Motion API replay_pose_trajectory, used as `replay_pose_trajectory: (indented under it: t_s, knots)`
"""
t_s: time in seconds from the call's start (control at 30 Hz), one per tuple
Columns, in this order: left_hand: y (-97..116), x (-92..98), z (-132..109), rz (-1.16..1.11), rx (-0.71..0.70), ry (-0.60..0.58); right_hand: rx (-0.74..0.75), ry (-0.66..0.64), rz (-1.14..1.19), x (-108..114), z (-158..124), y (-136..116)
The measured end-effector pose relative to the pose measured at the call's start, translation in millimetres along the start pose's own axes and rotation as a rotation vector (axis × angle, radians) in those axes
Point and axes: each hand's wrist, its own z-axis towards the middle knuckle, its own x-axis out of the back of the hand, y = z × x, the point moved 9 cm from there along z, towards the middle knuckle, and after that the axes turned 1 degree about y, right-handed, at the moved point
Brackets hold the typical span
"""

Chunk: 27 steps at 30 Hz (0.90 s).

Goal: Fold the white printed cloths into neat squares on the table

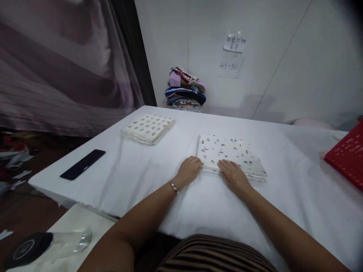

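Note:
A folded white cloth [232, 151] with small printed motifs lies flat on the white-covered table [159, 173] before me. My left hand [189, 170] rests at its near left corner, fingertips touching the edge; the thumb side is partly hidden. My right hand [233, 174] lies on the near edge of the same cloth, fingers stretched out flat over the top layer. Farther to the left is a second folded cloth [149, 127], cream with rows of grey shapes, and neither hand touches it.
A black phone-like slab [82, 164] lies near the table's left edge. Beyond the far edge stands a pile of folded fabrics [185, 90] against the wall. A red slotted basket [347, 155] is at right. A clear bottle with a black lid [62, 243] lies on a lower surface at left.

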Motion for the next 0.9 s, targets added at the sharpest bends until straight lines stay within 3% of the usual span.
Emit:
replay_pose_trajectory:
  t_s: [0.2, 0.53, 0.9]
  knots:
    - [7.2, 0.9, 0.4, 0.025, -0.014, -0.002, 0.004, -0.019, 0.026, -5.8, -1.7, 5.3]
    - [11.7, -5.1, 13.5, 0.101, -0.027, -0.156, -0.036, 0.011, 0.077, 5.5, -1.4, 5.4]
    - [9.6, -6.4, 14.3, 0.104, -0.007, -0.101, 0.013, -0.004, 0.065, 5.9, -2.5, 10.2]
